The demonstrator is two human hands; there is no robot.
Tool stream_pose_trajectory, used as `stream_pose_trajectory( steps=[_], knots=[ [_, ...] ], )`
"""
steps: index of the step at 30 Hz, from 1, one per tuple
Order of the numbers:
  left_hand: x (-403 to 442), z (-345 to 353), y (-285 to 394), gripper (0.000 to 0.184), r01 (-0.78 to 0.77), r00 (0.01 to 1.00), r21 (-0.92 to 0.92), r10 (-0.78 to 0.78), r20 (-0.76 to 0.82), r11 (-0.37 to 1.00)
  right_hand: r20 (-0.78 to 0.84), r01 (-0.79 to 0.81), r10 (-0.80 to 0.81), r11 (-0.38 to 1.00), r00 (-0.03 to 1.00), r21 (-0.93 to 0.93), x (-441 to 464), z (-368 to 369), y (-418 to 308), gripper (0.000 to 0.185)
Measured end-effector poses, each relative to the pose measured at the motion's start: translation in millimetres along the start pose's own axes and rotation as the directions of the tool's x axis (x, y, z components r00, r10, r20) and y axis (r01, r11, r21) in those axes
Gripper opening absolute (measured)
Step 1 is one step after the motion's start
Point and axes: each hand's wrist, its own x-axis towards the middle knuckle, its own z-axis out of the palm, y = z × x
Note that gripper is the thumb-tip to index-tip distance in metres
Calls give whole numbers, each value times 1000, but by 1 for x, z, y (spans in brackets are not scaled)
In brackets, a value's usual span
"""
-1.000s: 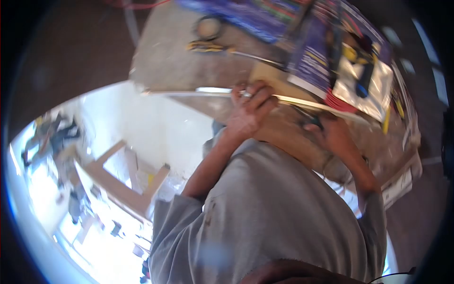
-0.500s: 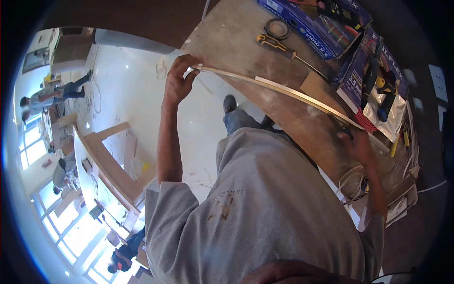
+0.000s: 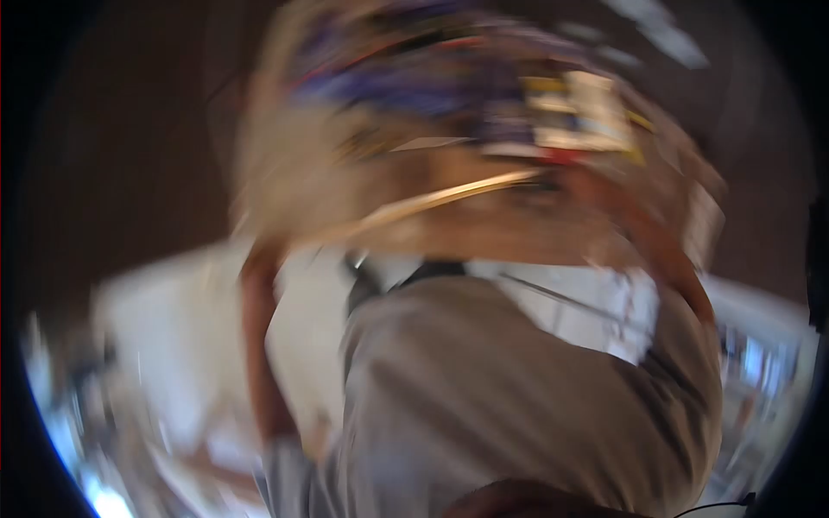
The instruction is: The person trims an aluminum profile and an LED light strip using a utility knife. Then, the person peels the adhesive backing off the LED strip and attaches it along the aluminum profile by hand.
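The left hand is at the table's near left edge, by the left end of a long, thin, pale strip. Motion blur smears the fingers, so I cannot tell whether they are closed on it. The right hand lies over the right part of the table, by the other end of the strip, with a small dark object just beside its fingers; whether it grips this or anything else cannot be made out.

The strip slants across the front of the table between the two hands, its right end farther from the person's body than its left. Beyond it lies a small flat pale piece, with a blurred yellow-and-dark item to its left. Blue-purple packaging fills much of the far side, and to its right sits a whitish pouch. Something red shows near the right hand, just below the pouch. The person's grey shirt fills the foreground, and pale floor shows at left.
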Motion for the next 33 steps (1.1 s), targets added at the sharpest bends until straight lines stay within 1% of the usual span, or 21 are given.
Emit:
stream_pose_trajectory(
  steps=[1, 2, 3, 4, 5, 6, 7, 10, 12, 14, 15, 16, 17, 18, 19, 20, 23, 24, 26, 28, 33],
  knots=[
    [5, 5, -13, 33, -35, 999, 22, 34, 20, 999, -135, -155, 78, 593, 988, -790, -27, 16, -49, 53],
    [5, 8, -29, 27, -215, 974, 182, 224, -33, 960, -30, -36, 19, 479, 999, -877, -10, -18, -5, 47],
    [5, 9, -40, 20, -215, 974, 193, 224, -29, 957, 3, 75, -158, 450, 987, -890, -29, -13, -18, 53],
    [9, 12, -35, 13, -288, 952, 263, 305, -25, 921, 37, 81, -112, 426, 993, -901, -20, -23, -11, 55],
    [5, 9, -39, 12, -269, 961, 191, 277, -15, 944, 78, 133, -155, 390, 985, -911, -13, -29, -3, 56],
    [5, 10, -23, 11, -258, 961, 220, 273, -38, 941, 145, 207, -194, 357, 970, -911, -8, -32, 5, 57],
    [11, 10, -18, 11, -272, 957, 219, 287, -36, 937, 131, 197, -200, 357, 971, -913, -10, -35, 4, 57],
    [6, 7, -25, 15, -234, 972, 241, 225, 62, 942, 199, 283, -263, 334, 944, -899, -2, -39, 10, 59],
    [12, 15, -30, 19, -203, 979, 282, 196, 55, 938, 161, 243, -243, 362, 957, -900, -13, -39, 4, 60],
    [5, 12, -18, 30, -86, 996, 318, 84, 20, 944, 113, 179, -193, 372, 975, -911, -8, -33, 5, 58],
    [3, 11, -13, 30, -38, 999, 362, 39, 4, 931, 111, 164, -162, 361, 981, -918, -3, -36, 13, 57],
    [2, 12, -24, 30, -55, 998, 369, 55, 10, 928, 112, 150, -115, 412, 987, -899, 2, -37, 17, 56],
    [0, 13, -22, 27, 44, 999, 403, -28, -45, 914, 141, 178, -125, 372, 982, -911, -1, -39, 11, 55],
    [2, 13, -16, 24, -4, 998, 385, 31, -63, 923, 103, 136, -100, 419, 990, -898, 2, -38, 13, 54],
    [7, 15, -5, 23, 2, 994, 343, 36, -104, 939, 124, 169, -137, 399, 983, -901, -1, -34, -1, 54],
    [7, 13, -10, 21, -33, 993, 304, 64, -94, 952, 158, 257, -273, 378, 949, -889, 5, -40, 18, 55],
    [9, 12, -9, 18, -138, 974, 291, 183, -134, 947, 160, 262, -294, 349, 942, -900, 8, -32, 4, 55],
    [8, 11, -2, 17, -108, 976, 317, 161, -146, 942, 193, 297, -307, 340, 932, -892, 11, -32, 7, 55],
    [11, 9, 3, 15, -126, 977, 315, 173, -126, 941, 137, 225, -265, 336, 954, -915, 10, -38, 10, 51],
    [12, 6, 2, 15, -132, 975, 322, 182, -130, 937, 146, 239, -271, 354, 952, -904, 13, -37, 10, 50],
    [5, 1, 3, 18, -59, 988, 293, 98, -122, 954, 164, 273, -311, 349, 936, -896, 14, -41, 13, 48]
  ],
)
